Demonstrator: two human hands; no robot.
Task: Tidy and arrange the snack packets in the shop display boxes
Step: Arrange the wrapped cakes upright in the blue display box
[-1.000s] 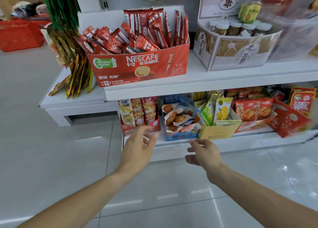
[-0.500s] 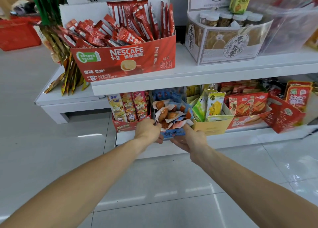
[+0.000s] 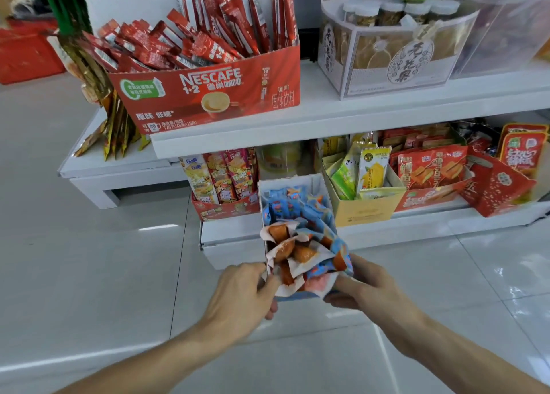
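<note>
Hands grip snack box | box front hidden by packets

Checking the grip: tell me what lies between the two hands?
Head view: the blue box of snack packets, gripped between left hand and right hand.

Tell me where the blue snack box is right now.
In the head view, the blue snack box sits low at centre, pulled forward off the lower shelf, gripped by the left hand and right hand.
</note>
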